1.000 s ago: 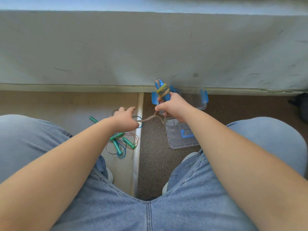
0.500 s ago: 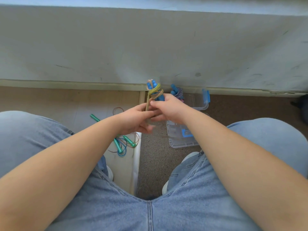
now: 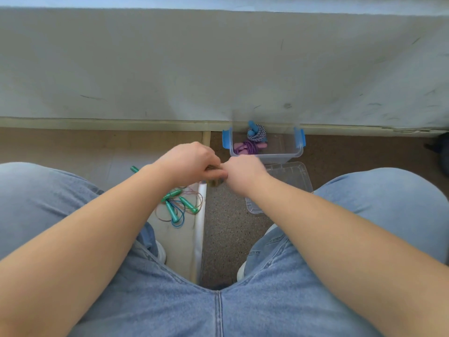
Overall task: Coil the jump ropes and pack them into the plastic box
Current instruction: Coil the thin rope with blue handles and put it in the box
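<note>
Rope, mostly hidden, is gripped by left hand and right hand together. Box holds striped coil and purple coil.

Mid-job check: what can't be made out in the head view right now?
Head view only:
- Rope in hand: nearly all hidden by the left hand and right hand; how far it is coiled is unclear.
- Green-handled ropes: partly behind the left wrist; count unclear.
- Lid: near end covered by the right forearm.
- Box: far wall blurred.
</note>
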A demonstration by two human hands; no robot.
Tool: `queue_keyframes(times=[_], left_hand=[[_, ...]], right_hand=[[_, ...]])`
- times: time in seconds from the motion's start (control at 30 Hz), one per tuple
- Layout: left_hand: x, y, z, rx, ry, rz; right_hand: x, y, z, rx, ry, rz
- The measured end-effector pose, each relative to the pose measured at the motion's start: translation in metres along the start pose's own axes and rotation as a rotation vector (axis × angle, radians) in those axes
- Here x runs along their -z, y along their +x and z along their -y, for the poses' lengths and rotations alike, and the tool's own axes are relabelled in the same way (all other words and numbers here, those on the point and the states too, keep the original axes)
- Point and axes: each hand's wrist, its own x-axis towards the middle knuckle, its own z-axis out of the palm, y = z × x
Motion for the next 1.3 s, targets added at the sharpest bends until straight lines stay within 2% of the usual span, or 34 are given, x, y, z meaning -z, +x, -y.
queue_keyframes(times=[0.07, 0.13, 0.3, 0.33, 0.4, 0.5, 0.57, 0.63, 0.73, 0.8, 0.9, 1.0, 1.07, 1.13, 1.2, 1.3], left_hand=[[-0.001, -0.004, 0.010, 0.074, -0.063, -0.017], [-0.006, -0.007, 0.015, 0.196, -0.164, -0.023], [-0.011, -0.006, 0.016, 0.535, -0.737, -0.053], [-0.012, -0.005, 0.016, 0.583, -0.789, -0.045], [-0.014, -0.002, 0.015, 0.654, -0.737, -0.051], [-0.016, -0.004, 0.006, 0.555, -0.691, -0.106], [-0.014, -0.005, -0.009, 0.395, -0.565, 0.063], [-0.013, -0.005, -0.025, 0.240, -0.414, 0.201], [-0.004, -0.001, -0.029, 0.112, -0.171, 0.161], [0.002, -0.001, -0.018, 0.066, -0.004, 0.085], [0.007, -0.006, 0.004, 0.044, 0.124, -0.050], [0.004, -0.008, 0.012, 0.135, 0.018, -0.066], [0.001, -0.008, 0.012, 0.311, -0.269, -0.056], [0.000, -0.006, 0.014, 0.500, -0.565, -0.073], [-0.001, -0.004, 0.014, 0.600, -0.709, -0.132], [-0.006, -0.004, 0.005, 0.541, -0.740, -0.208]], right_hand=[[0.002, -0.001, 0.002, 0.131, 0.033, 0.026], [0.003, 0.000, -0.001, 0.187, 0.097, -0.026], [0.007, -0.003, -0.009, 0.122, 0.447, -0.287], [0.006, -0.003, -0.009, 0.102, 0.565, -0.335], [0.004, -0.003, -0.006, 0.027, 0.793, -0.439], [0.004, 0.005, -0.007, -0.230, 0.916, -0.537], [0.006, 0.010, -0.018, -0.463, 0.956, -0.529], [0.005, 0.009, -0.028, -0.580, 0.795, -0.341], [0.003, 0.002, -0.026, -0.529, 0.468, -0.059], [0.002, -0.002, -0.018, -0.432, 0.291, -0.002], [0.006, -0.004, -0.007, -0.128, 0.162, 0.046], [0.009, -0.005, 0.000, 0.141, 0.197, 0.031], [0.012, -0.005, -0.002, 0.157, 0.386, -0.062], [0.012, -0.005, -0.005, 0.104, 0.680, -0.191], [0.011, -0.004, -0.005, 0.014, 0.842, -0.347], [0.012, 0.001, -0.004, -0.216, 1.040, -0.482]])
